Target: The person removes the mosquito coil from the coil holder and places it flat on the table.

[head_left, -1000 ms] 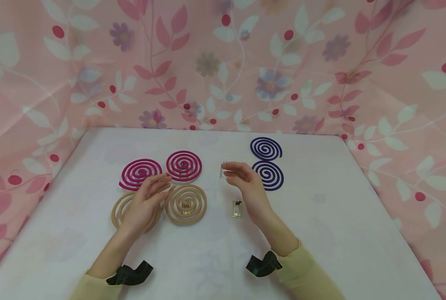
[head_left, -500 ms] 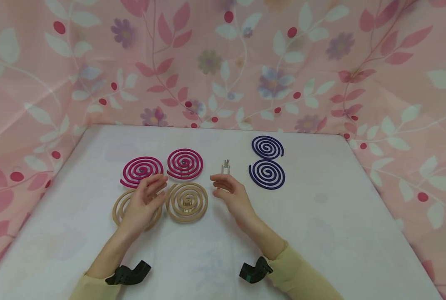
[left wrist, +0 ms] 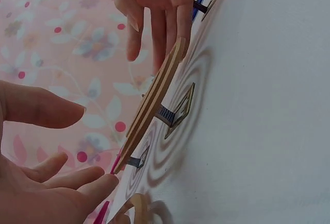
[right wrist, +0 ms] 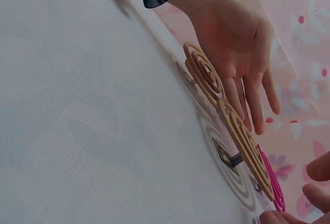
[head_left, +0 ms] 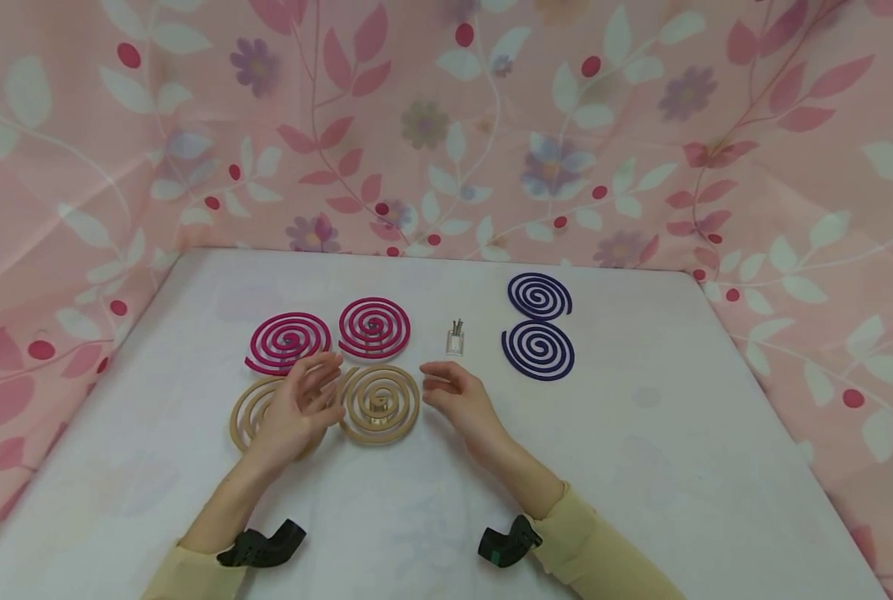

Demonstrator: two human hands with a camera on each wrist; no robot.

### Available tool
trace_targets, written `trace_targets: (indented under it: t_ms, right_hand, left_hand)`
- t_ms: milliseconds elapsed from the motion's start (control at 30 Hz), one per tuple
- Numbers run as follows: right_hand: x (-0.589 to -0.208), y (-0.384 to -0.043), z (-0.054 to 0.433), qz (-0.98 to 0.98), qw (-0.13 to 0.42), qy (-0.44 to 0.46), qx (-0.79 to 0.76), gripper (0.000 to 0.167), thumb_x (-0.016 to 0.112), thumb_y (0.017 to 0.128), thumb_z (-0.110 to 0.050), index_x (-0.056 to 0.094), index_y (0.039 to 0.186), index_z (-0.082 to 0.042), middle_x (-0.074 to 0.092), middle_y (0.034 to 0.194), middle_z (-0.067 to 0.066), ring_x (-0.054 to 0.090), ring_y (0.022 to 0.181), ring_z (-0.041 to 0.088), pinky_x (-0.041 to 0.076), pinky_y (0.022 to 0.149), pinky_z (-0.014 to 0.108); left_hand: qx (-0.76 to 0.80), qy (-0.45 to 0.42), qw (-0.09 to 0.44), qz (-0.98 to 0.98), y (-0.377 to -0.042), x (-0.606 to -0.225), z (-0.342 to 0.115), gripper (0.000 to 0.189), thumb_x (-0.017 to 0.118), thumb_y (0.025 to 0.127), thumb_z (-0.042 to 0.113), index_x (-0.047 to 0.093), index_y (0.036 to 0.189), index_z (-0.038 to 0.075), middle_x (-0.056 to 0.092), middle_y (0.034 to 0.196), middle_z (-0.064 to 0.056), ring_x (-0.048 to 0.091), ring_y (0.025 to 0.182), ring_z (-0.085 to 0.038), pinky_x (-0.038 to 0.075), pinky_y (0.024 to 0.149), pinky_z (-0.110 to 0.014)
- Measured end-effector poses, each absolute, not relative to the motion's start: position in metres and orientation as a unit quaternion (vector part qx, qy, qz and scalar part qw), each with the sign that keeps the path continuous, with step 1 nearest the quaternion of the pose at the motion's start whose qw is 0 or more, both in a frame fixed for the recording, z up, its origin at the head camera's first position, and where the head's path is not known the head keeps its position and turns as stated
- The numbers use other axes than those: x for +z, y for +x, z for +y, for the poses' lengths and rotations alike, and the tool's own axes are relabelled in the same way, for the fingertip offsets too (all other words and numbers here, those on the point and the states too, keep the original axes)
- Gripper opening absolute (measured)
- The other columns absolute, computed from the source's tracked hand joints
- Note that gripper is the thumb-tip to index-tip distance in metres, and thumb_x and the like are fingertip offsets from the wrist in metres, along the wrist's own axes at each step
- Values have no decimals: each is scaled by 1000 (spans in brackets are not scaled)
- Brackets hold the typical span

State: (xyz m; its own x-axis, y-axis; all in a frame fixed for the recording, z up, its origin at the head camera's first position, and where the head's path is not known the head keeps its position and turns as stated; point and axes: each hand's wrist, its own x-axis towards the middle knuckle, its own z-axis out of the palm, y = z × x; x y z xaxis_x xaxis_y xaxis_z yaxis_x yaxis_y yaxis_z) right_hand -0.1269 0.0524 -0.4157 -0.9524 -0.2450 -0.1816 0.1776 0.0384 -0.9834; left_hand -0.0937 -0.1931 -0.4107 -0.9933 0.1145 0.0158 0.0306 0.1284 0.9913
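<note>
Head view shows 2 hands and 6 spiral coils.

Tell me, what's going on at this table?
A person has a left hand and a right hand on either side of a tan spiral raised on a small stand; neither grips it, though contact is hard to judge. The left hand partly hides a second tan spiral. Two pink spirals sit beyond, and two dark blue ones are off to the right on the white table.
</note>
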Motion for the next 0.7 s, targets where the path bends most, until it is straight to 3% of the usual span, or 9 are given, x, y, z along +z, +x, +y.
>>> trace_targets:
  t_ms: [267, 700]
  right_hand:
    - [-421, -126, 51, 686, 187, -35, -702, 39, 57, 92, 1, 56, 131, 6, 63, 126, 28, 60, 122, 35, 52, 98, 33]
    - [-421, -124, 50, 680, 211, -29, -701, 36, 61, 93, -2, 60, 128, 4, 64, 126, 21, 62, 107, 21, 52, 91, 26]
  left_hand:
    - [638, 48, 48, 767, -95, -414, -191, 71, 61, 84, -15, 31, 147, -3, 35, 155, -27, 32, 144, -46, 33, 112, -42]
    - [601, 48, 42, 797, -95, -417, -191, 67, 65, 84, -11, 36, 144, -1, 39, 153, -26, 34, 144, -44, 32, 114, -50]
